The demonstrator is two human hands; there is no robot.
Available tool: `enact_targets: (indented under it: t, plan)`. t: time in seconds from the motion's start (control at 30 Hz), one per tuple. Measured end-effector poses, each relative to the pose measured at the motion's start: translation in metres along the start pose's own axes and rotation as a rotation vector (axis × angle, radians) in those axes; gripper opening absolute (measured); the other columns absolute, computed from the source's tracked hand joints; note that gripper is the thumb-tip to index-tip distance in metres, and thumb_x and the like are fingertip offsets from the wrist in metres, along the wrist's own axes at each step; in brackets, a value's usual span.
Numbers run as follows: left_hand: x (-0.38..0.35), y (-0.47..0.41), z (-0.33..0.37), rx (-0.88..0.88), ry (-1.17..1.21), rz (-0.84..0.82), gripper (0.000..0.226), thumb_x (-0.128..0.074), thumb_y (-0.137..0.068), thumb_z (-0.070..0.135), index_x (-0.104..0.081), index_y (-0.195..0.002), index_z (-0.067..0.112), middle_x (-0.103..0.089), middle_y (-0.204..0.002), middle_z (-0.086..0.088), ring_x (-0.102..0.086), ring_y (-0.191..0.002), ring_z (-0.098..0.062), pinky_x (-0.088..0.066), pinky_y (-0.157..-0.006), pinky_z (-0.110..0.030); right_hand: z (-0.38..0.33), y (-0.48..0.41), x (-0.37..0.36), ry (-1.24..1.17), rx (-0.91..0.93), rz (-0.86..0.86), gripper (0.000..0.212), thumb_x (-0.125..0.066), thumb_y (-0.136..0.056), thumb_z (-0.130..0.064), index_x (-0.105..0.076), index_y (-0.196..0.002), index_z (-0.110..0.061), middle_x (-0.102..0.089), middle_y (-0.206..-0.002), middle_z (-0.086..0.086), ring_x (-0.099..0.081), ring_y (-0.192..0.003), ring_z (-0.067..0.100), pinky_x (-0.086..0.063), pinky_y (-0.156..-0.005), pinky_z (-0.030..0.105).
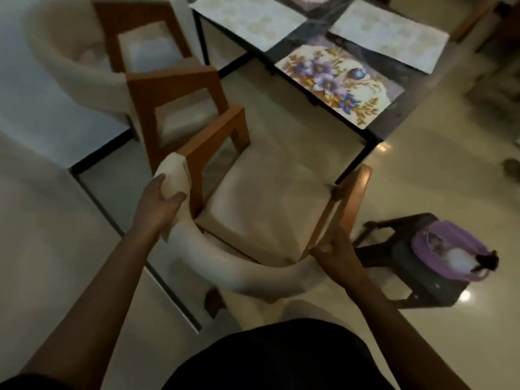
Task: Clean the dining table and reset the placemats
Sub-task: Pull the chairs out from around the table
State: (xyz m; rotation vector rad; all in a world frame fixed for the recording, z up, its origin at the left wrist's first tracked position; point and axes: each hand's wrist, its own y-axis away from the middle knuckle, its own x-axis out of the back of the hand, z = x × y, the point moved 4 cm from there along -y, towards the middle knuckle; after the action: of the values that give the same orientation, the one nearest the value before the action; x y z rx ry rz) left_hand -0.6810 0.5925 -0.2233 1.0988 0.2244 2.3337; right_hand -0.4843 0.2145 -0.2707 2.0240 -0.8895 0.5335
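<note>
Fingers curl round the chair [261, 204]: left hand [162, 200] on its padded back, right hand [335, 249] on its wooden arm; the dining table [372, 136] has its near corner just ahead, towards the right hand.

Far back from the fingers [176, 197], a black garment [281, 358] covers the torso at the bottom of view. A dark short sleeve [25, 383] caps the left arm [92, 299]. Both forearms are bare up to the fingers.
</note>
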Motion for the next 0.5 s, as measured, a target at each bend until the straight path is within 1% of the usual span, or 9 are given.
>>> enact_targets:
  t: [0.03,0.1,0.13,0.2,0.27,0.37,0.43,0.5]
  plan:
    - [0.001,-0.018,-0.005,0.0,-0.046,-0.04,0.086,-0.072,-0.096,0.038,-0.025,-0.167,0.027,-0.029,-0.172,-0.008,-0.038,-0.152,-0.036,-0.041,-0.117,-0.06,-0.004,0.007,-0.005,-0.029,-0.053,0.054,0.101,-0.065,-0.076,-0.067,-0.03,-0.159,-0.022,-0.024,-0.167,0.003,-0.032,-0.151,0.031,-0.04,-0.118,0.054]
    - [0.002,-0.043,-0.015,0.029,-0.114,-0.103,0.097,-0.076,-0.093,0.038,-0.016,-0.168,0.027,-0.024,-0.173,-0.009,-0.037,-0.151,-0.04,-0.047,-0.11,-0.065,-0.006,0.019,-0.015,-0.065,-0.16,0.146,0.103,-0.076,-0.082,-0.053,-0.02,-0.164,-0.024,-0.008,-0.173,0.0,-0.024,-0.156,0.031,-0.036,-0.121,0.053]
    - [0.001,-0.051,-0.02,0.03,-0.132,-0.131,0.101,-0.077,-0.092,0.039,-0.012,-0.168,0.028,-0.025,-0.172,-0.009,-0.038,-0.15,-0.041,-0.048,-0.109,-0.066,-0.003,0.024,-0.021,-0.116,-0.215,0.182,0.103,-0.078,-0.085,-0.046,-0.017,-0.165,-0.025,-0.004,-0.174,-0.001,-0.022,-0.157,0.031,-0.034,-0.122,0.052]
    - [-0.002,-0.067,-0.029,0.02,-0.179,-0.156,0.107,-0.08,-0.088,0.042,-0.01,-0.168,0.029,-0.031,-0.169,-0.012,-0.042,-0.147,-0.044,-0.048,-0.108,-0.066,0.002,0.032,-0.03,-0.242,-0.3,0.222,0.106,-0.078,-0.089,-0.042,-0.009,-0.166,-0.025,-0.002,-0.175,-0.001,-0.017,-0.159,0.03,-0.031,-0.124,0.053]
    - [0.001,-0.083,-0.032,0.075,-0.193,-0.167,0.108,-0.083,-0.085,0.046,-0.014,-0.166,0.025,-0.037,-0.165,-0.016,-0.046,-0.143,-0.046,-0.049,-0.106,-0.066,0.004,0.03,-0.035,-0.306,-0.34,0.268,0.108,-0.077,-0.09,-0.042,-0.003,-0.167,-0.024,-0.01,-0.175,0.002,-0.022,-0.157,0.032,-0.033,-0.123,0.054]
    - [0.0,-0.106,-0.033,0.134,-0.211,-0.192,0.106,-0.084,-0.081,0.053,-0.025,-0.163,0.022,-0.044,-0.159,-0.017,-0.051,-0.137,-0.047,-0.054,-0.099,-0.064,0.006,0.025,-0.037,-0.35,-0.392,0.329,0.107,-0.075,-0.092,-0.042,-0.002,-0.167,-0.024,-0.021,-0.172,0.007,-0.034,-0.152,0.036,-0.04,-0.118,0.056]
    - [-0.001,-0.116,-0.027,0.131,-0.263,-0.187,0.101,-0.082,-0.082,0.057,-0.032,-0.16,0.019,-0.048,-0.156,-0.019,-0.053,-0.135,-0.047,-0.053,-0.1,-0.062,0.009,0.018,-0.035,-0.407,-0.447,0.336,0.102,-0.075,-0.092,-0.045,-0.009,-0.167,-0.026,-0.033,-0.167,0.009,-0.042,-0.146,0.037,-0.044,-0.114,0.058]
    - [-0.006,-0.122,-0.024,0.098,-0.326,-0.182,0.093,-0.077,-0.088,0.057,-0.036,-0.158,0.013,-0.049,-0.155,-0.022,-0.052,-0.136,-0.047,-0.049,-0.107,-0.061,0.013,0.011,-0.034,-0.449,-0.496,0.335,0.086,-0.073,-0.093,-0.045,-0.026,-0.162,-0.024,-0.047,-0.157,0.011,-0.052,-0.136,0.037,-0.049,-0.109,0.056]
